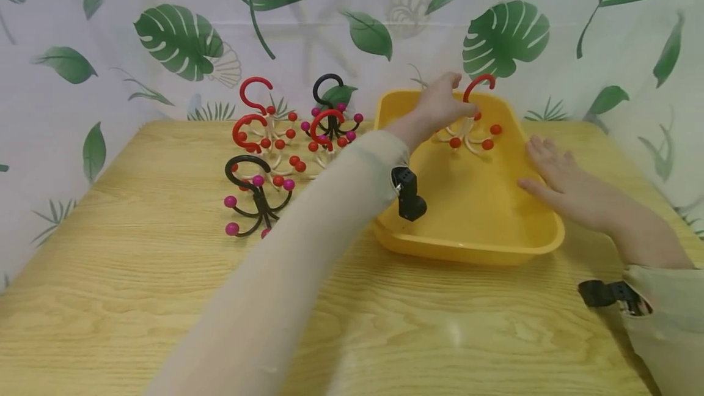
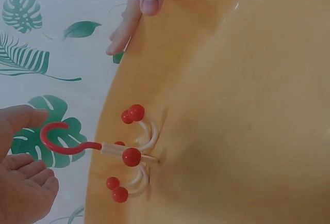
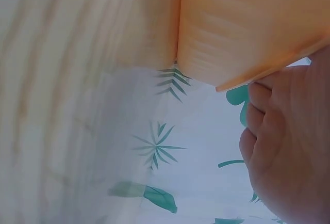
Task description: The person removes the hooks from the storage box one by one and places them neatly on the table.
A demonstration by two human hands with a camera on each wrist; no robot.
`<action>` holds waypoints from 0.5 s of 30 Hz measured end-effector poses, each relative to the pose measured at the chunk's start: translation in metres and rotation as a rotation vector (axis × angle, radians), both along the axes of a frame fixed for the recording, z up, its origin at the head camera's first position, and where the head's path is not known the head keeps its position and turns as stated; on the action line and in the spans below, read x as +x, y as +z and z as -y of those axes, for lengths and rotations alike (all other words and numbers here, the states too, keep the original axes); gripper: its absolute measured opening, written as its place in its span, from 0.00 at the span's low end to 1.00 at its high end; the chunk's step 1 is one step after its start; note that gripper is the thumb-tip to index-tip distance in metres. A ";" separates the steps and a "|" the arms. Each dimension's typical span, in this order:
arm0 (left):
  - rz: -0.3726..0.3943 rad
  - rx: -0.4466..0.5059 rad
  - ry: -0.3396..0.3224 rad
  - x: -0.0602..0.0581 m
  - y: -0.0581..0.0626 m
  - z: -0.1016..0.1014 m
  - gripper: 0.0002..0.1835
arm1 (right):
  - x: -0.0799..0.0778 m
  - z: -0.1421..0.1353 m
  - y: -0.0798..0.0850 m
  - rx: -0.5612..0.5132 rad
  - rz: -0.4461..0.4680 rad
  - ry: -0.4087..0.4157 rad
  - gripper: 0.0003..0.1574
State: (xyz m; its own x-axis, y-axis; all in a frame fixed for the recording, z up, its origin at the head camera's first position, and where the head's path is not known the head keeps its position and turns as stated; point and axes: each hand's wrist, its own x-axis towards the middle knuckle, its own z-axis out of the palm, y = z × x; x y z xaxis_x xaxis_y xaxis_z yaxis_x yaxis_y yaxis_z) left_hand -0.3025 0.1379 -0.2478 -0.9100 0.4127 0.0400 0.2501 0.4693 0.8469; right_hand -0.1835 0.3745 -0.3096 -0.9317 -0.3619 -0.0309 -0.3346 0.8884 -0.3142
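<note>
A hook hanger with a red hook, cream stem and curved prongs tipped with red balls (image 2: 112, 150) stands inside the yellow basin (image 1: 467, 200), at its far end. My left hand (image 1: 440, 104) reaches over the basin to this hanger. In the left wrist view, its thumb and fingers are apart beside the red hook, with no grip on it. My right hand (image 1: 577, 191) lies against the basin's right rim, fingers extended. In the right wrist view its fingers touch the basin's edge (image 3: 268, 74).
Left of the basin, several similar hangers stand on the wooden table (image 1: 137, 274). Some have red hooks and red balls; a black hanger with magenta balls (image 1: 258, 197) is in front, another black one (image 1: 328, 87) behind. A leaf-patterned wall covering (image 1: 308, 41) backs the table.
</note>
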 end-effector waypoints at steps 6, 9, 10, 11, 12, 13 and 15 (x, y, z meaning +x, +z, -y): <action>-0.007 -0.014 -0.012 -0.005 -0.006 -0.005 0.43 | 0.001 0.000 0.000 0.011 -0.007 0.002 0.46; 0.002 -0.002 -0.030 -0.006 -0.010 -0.007 0.43 | 0.001 0.001 0.000 0.002 -0.002 0.004 0.46; 0.003 0.006 -0.036 -0.006 -0.010 -0.007 0.42 | 0.001 0.001 0.000 0.000 -0.003 0.005 0.46; 0.010 0.021 -0.039 -0.005 -0.011 -0.008 0.41 | 0.001 0.001 -0.001 -0.003 -0.002 0.006 0.46; 0.017 0.035 -0.040 -0.004 -0.011 -0.009 0.40 | 0.001 0.000 -0.001 -0.004 -0.002 0.005 0.46; 0.021 0.053 -0.042 -0.004 -0.011 -0.009 0.39 | 0.001 0.001 0.000 -0.006 -0.001 0.004 0.46; 0.019 0.080 -0.046 -0.003 -0.010 -0.010 0.38 | 0.001 0.001 0.001 -0.006 -0.002 0.005 0.46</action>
